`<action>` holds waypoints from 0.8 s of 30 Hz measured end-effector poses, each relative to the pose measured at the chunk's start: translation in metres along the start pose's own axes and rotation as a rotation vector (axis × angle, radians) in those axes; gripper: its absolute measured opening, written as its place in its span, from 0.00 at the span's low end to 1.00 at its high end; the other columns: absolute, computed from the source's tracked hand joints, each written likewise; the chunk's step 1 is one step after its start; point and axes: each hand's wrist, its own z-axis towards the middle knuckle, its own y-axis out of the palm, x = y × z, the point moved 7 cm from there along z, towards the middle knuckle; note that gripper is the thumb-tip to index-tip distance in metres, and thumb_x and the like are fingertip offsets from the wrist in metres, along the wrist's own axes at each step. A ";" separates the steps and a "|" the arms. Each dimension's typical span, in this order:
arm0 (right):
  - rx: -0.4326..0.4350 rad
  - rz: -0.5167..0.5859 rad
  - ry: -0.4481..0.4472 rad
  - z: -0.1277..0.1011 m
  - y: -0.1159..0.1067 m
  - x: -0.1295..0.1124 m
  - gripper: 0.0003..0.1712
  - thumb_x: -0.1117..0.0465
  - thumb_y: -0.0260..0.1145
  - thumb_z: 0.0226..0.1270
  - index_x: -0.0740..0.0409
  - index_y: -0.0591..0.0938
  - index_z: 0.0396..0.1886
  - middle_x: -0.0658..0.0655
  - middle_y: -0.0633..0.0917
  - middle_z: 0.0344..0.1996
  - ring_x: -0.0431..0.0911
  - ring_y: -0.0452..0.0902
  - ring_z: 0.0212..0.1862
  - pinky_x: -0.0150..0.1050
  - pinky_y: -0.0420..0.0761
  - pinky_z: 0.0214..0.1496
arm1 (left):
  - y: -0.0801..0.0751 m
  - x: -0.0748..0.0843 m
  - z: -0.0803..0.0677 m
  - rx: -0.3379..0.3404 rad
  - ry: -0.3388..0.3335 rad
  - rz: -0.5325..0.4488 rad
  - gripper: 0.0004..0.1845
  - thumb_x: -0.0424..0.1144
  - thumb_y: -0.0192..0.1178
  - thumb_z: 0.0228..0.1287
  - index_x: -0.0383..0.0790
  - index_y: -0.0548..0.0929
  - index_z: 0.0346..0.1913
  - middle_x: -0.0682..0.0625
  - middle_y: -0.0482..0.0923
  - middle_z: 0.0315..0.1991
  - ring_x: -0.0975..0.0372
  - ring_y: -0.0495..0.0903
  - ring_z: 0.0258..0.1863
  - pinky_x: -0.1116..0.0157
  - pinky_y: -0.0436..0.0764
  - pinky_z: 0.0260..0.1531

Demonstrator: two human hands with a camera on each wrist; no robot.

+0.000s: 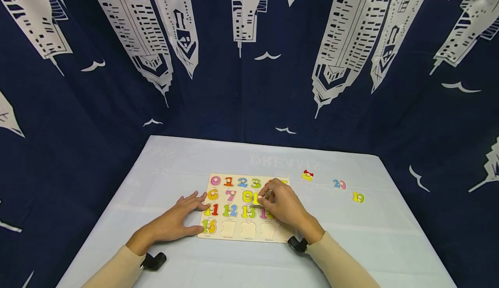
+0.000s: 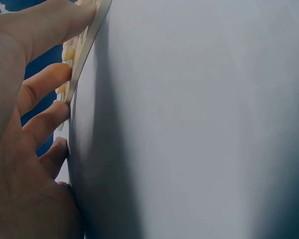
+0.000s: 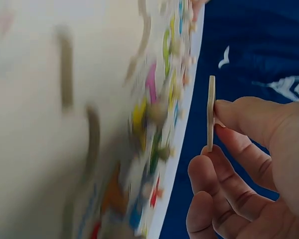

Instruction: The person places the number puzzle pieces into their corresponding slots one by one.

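A wooden number puzzle board (image 1: 238, 237) lies in the middle of the table, most of its slots filled with coloured numbers and several bottom slots bare. My left hand (image 1: 183, 216) lies flat with straight fingers (image 2: 45, 79) against the board's left edge (image 2: 87, 45). My right hand (image 1: 278, 201) hovers over the board's right half. It pinches a thin wooden puzzle piece (image 3: 211, 112), seen edge-on, between thumb and fingertips, just off the board (image 3: 114, 124). The piece's number is hidden.
Three loose number pieces lie on the pale tablecloth (image 1: 390, 236) right of the board: a red and yellow one (image 1: 307, 175), a 20 (image 1: 339, 184) and a 19 (image 1: 358, 197). A dark blue curtain printed with towers (image 1: 249, 63) surrounds the table.
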 end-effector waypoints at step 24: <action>-0.148 -0.042 -0.144 -0.013 0.073 -0.065 0.06 0.58 0.86 0.74 0.47 0.93 0.39 0.45 0.87 0.38 0.32 0.76 0.37 0.27 0.77 0.40 | -0.001 -0.002 -0.001 -0.004 0.017 -0.027 0.29 0.52 0.81 0.74 0.54 0.87 0.73 0.44 0.64 0.95 0.34 0.52 0.97 0.22 0.42 0.93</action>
